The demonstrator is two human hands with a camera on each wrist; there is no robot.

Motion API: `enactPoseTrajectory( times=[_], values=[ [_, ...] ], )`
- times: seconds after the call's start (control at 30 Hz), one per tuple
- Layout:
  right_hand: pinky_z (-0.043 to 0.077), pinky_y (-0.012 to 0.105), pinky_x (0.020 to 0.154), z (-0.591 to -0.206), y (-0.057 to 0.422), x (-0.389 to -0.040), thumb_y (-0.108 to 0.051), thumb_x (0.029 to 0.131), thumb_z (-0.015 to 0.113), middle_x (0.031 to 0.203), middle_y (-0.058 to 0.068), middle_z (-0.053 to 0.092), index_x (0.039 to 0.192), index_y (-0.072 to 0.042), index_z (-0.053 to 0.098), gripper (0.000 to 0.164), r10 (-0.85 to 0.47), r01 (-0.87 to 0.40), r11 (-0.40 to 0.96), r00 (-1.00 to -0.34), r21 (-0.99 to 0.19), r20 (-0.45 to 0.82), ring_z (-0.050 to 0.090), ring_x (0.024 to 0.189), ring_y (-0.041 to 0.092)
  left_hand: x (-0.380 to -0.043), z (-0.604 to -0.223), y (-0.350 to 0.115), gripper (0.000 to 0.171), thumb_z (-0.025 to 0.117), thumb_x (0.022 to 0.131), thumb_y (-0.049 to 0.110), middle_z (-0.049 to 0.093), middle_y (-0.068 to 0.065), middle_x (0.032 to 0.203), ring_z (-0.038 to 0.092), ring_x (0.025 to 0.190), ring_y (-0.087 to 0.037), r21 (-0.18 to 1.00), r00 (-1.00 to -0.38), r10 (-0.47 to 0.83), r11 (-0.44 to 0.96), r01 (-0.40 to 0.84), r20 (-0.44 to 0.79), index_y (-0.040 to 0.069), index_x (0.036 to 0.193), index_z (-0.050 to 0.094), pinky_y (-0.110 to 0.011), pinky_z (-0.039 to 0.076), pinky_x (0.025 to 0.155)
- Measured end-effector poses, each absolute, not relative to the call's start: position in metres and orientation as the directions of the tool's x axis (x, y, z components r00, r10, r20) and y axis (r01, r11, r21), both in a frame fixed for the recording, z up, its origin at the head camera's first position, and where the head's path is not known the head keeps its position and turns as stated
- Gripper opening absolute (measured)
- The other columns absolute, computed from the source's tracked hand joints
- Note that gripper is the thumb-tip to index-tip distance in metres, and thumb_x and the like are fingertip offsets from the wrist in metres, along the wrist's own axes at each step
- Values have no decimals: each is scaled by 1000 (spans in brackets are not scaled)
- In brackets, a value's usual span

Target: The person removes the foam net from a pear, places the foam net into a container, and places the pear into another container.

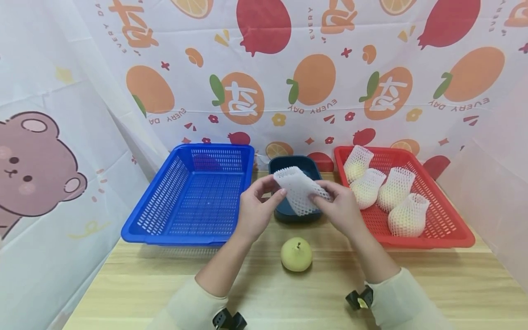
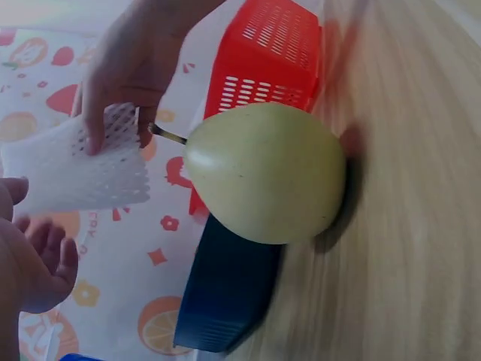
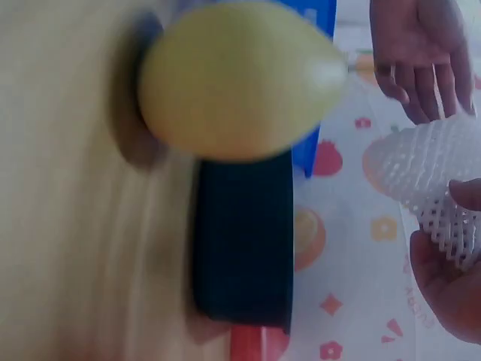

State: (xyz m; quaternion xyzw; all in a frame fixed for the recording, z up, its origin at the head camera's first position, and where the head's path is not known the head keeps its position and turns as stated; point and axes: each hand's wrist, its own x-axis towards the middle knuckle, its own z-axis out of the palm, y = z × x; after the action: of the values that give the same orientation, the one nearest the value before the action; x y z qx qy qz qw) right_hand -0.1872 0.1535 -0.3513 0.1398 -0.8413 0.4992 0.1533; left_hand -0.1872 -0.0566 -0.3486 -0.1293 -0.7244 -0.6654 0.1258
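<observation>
A white foam fruit net is held up over the dark blue bin, slanting between both hands. My right hand pinches its lower right end between thumb and fingers. At its upper left edge, my left hand has its thumb and index finger on the foam, and the other fingers hang loosely bent beside it. A bare yellow-green pear stands stem up on the table, below and between the hands. It looms large in both wrist views.
On the left is a blue basket with nothing in it. The red basket on the right holds several netted pears. The dark blue bin stands between them on the wooden table, before a printed cloth.
</observation>
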Motion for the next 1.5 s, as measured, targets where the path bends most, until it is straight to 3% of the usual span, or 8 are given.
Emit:
enactPoseTrajectory(
  times=[0.1, 0.27, 0.6, 0.87, 0.97, 1.17, 1.37, 1.5],
  values=[
    [57, 42, 74, -349, 153, -202, -19, 83, 72, 108, 8, 67, 111, -13, 67, 29, -75, -412, 590, -884, -694, 461, 65, 93, 23, -189, -355, -57, 48, 70, 85, 28, 55, 8, 125, 53, 114, -11, 921, -932, 3, 150, 358, 362, 23, 129, 52, -38, 52, 89],
    [56, 44, 77, -351, 146, -223, -18, 81, 74, 107, 10, 67, 114, -13, 66, 35, -134, -367, 810, -875, -457, 466, 65, 94, 26, -187, -366, -52, 59, 69, 86, 21, 47, 2, 134, 46, 121, -17, 875, -908, 10, 263, 406, 419, 18, 138, 42, -39, 50, 91],
    [54, 44, 79, -366, 132, -260, -29, 86, 65, 109, 8, 66, 117, -16, 64, 34, -105, -141, 941, -986, -306, 133, 60, 91, 24, -184, -382, -46, 60, 67, 87, 22, 54, -5, 129, 48, 119, -16, 817, -906, 143, 392, 422, 399, 18, 140, 39, -39, 47, 95],
    [48, 52, 88, -378, 118, -292, -32, 87, 63, 125, 9, 59, 130, -19, 55, 45, -79, -32, 965, -982, -260, -174, 54, 105, 28, -186, -391, -46, 63, 67, 87, 24, 56, -7, 127, 50, 120, -20, 816, -929, 202, 446, 369, 310, 14, 142, 37, -42, 43, 100],
    [46, 55, 92, -386, 115, -296, -30, 85, 67, 130, 12, 55, 135, -17, 50, 54, -105, -68, 975, -980, -210, -169, 50, 113, 31, -186, -394, -47, 63, 67, 87, 25, 56, -8, 127, 50, 121, -21, 814, -931, 229, 455, 361, 285, 12, 142, 37, -42, 42, 101],
    [39, 56, 101, -397, 109, -295, -27, 78, 75, 137, 16, 43, 138, -18, 47, 66, -164, -166, 982, -986, -85, 34, 37, 124, 34, -186, -397, -47, 62, 66, 87, 25, 56, -7, 127, 50, 122, -22, 810, -928, 241, 458, 367, 285, 14, 141, 38, -43, 41, 102],
    [47, 47, 92, -400, 106, -296, -22, 86, 67, 127, 9, 55, 122, -20, 62, 37, -165, -131, 969, -974, -210, -156, 49, 107, 27, -189, -398, -49, 59, 66, 87, 23, 55, -6, 128, 50, 121, -21, 803, -928, 244, 470, 368, 282, 16, 140, 40, -42, 42, 101],
    [46, 48, 92, -399, 109, -296, -25, 90, 60, 129, 8, 57, 122, -22, 63, 32, -168, -97, 958, -953, -269, -254, 50, 108, 27, -192, -399, -50, 55, 66, 88, 24, 56, -7, 127, 51, 119, -21, 798, -925, 257, 472, 374, 281, 16, 137, 43, -40, 46, 96]
  ],
)
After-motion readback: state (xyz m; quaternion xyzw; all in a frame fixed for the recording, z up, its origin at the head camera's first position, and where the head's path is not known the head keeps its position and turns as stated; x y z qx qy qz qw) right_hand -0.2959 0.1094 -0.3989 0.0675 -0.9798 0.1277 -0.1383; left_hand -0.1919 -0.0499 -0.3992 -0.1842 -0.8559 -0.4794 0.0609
